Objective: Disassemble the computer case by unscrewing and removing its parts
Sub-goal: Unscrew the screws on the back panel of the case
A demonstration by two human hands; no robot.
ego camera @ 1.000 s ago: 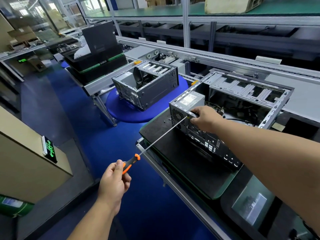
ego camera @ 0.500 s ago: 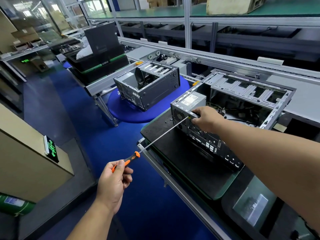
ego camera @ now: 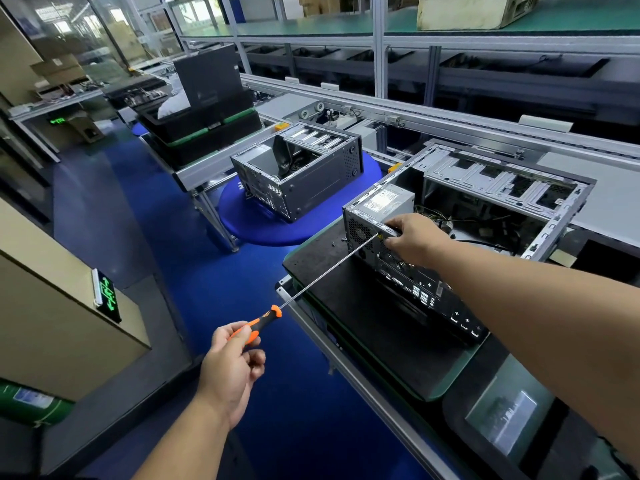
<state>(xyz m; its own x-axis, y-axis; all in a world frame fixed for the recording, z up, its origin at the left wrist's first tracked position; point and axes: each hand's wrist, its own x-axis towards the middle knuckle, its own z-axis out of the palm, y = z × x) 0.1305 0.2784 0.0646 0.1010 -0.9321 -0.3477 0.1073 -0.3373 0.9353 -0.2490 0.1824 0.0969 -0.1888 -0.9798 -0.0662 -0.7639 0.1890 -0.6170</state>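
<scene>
An open grey computer case (ego camera: 550,216) lies on a black mat (ego camera: 363,306), its rear panel facing me. A silver power supply (ego camera: 384,202) sits in its near left corner. My left hand (ego camera: 232,362) grips the orange-and-black handle of a long screwdriver (ego camera: 322,270). The thin shaft runs up and right, with its tip against the rear panel beside the power supply's fan grille. My right hand (ego camera: 415,239) rests on the case's top rear edge at the tip, fingers curled over the rim.
A second open case (ego camera: 301,181) stands on a round blue stool top (ego camera: 263,226) to the left. Behind run a conveyor rail (ego camera: 450,123) and shelving. Stacked black trays (ego camera: 204,123) sit far left. A small screw (ego camera: 333,242) lies on the mat. Blue floor lies below.
My left hand has shifted slightly on the handle, fingers turning the screwdriver. The right hand stays at the case's rear edge. The view has drifted slightly.
</scene>
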